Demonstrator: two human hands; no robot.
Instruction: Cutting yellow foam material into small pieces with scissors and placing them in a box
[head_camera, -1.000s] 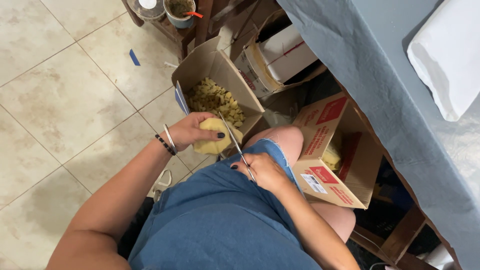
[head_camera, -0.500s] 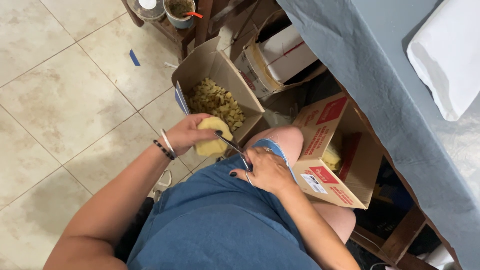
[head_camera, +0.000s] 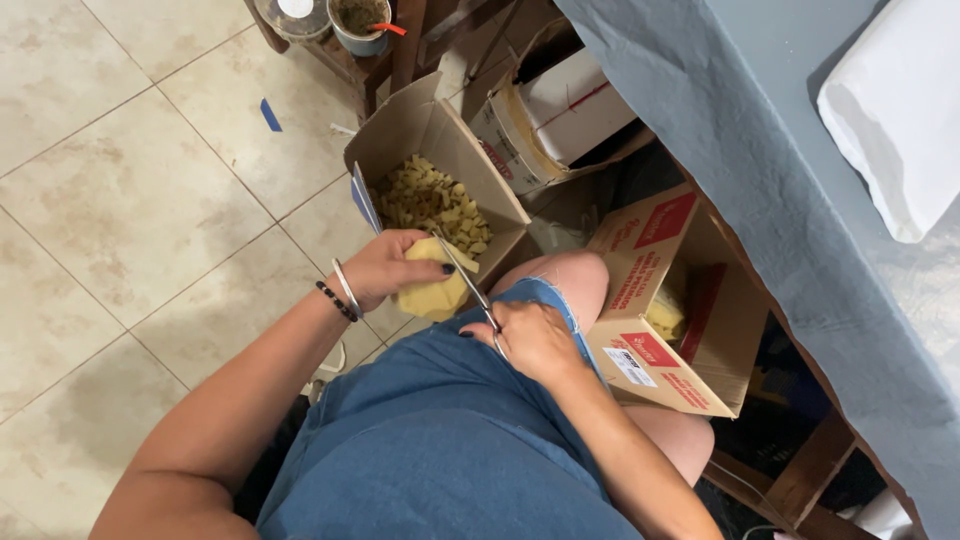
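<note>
While the person sits over the tiled floor (head_camera: 120, 200), the left hand (head_camera: 385, 268) is clamped around a pale yellow block (head_camera: 432, 292) at centre frame, just below an open cardboard box (head_camera: 400, 130) holding small yellow cut pieces (head_camera: 430, 200). The right hand (head_camera: 530, 335), fingers closed on the handles, holds scissors (head_camera: 465, 275) whose blades lie against the block's upper right edge.

Risk: the blade tips sit close to the left thumb; a slip on the soft block could nick it, or a cut piece could miss the box.

Change: compared with a second ago, the scissors have tilted closer to the block and the block sits slightly higher.

Also present, right of frame: a red-printed carton (head_camera: 665, 300) under a grey-clothed table (head_camera: 720, 110).
</note>
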